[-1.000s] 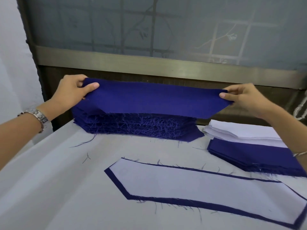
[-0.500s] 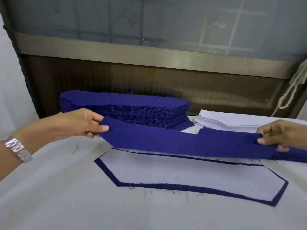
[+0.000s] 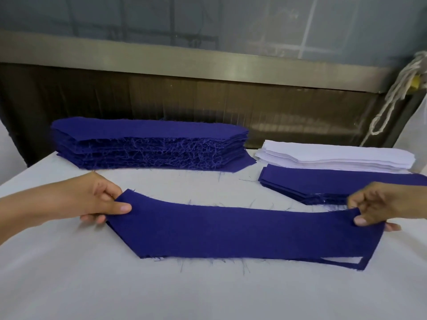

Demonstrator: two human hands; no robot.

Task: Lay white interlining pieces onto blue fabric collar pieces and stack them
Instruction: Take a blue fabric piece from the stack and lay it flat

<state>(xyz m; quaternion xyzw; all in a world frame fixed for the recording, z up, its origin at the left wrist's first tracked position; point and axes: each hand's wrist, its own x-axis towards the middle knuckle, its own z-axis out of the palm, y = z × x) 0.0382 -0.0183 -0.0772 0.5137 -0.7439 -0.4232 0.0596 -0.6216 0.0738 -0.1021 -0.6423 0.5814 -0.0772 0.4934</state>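
White tabletop [image 3: 69,273] with a long blue collar piece [image 3: 231,232] lying across it.
The left hand [image 3: 97,202] pinches 1 end and the right hand [image 3: 379,206] pinches the other. Its edges are frayed and its ends slanted. A white interlining piece [image 3: 418,260] peeks out beneath its right corner.

I can read no words, numbers or signs anywhere. The blue collar piece [image 3: 231,234] I hold is plain, and so are the blue pile [image 3: 147,144] and white pile [image 3: 335,158] behind it.
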